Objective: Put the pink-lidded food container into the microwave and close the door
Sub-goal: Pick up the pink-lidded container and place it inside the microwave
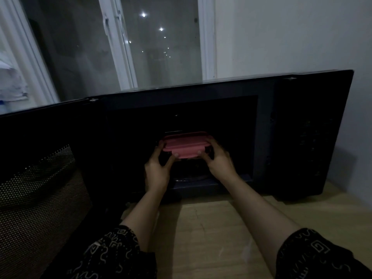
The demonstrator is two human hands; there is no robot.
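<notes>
The pink-lidded food container [186, 144] is held inside the dark cavity of the black microwave [285, 117], above its floor and turntable. My left hand [158, 171] grips the container's left end with the thumb on the lid. My right hand [218, 161] grips its right end the same way. The microwave door [42, 168] hangs wide open to the left, its perforated window facing me. The container's body under the lid is mostly lost in the dark.
The microwave stands on a light wooden tabletop [211, 238] against a white wall [291, 33]. Behind it is a window [124, 47] showing night lights. The control panel [308, 137] is on the microwave's right side.
</notes>
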